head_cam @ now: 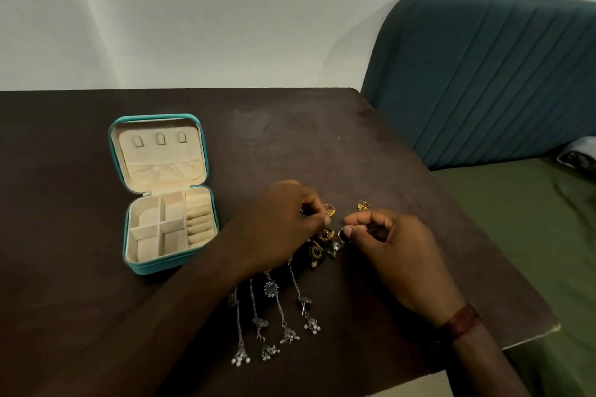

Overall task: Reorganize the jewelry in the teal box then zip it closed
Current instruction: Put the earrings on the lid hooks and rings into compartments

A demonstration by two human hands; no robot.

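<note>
The dark table point(290, 138) lies bare beyond both hands to its far edge, the open teal box point(167, 263) sits left of the left hand point(280, 222), whose curled fingers' hold is unclear, and the right hand point(396, 245) pinches a ring point(341, 233) over the jewelry heap point(322, 243) between them.

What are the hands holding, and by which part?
The right hand pinches a small ring by its band. The left hand curls over the jewelry pile; whether it holds anything cannot be told.
</note>
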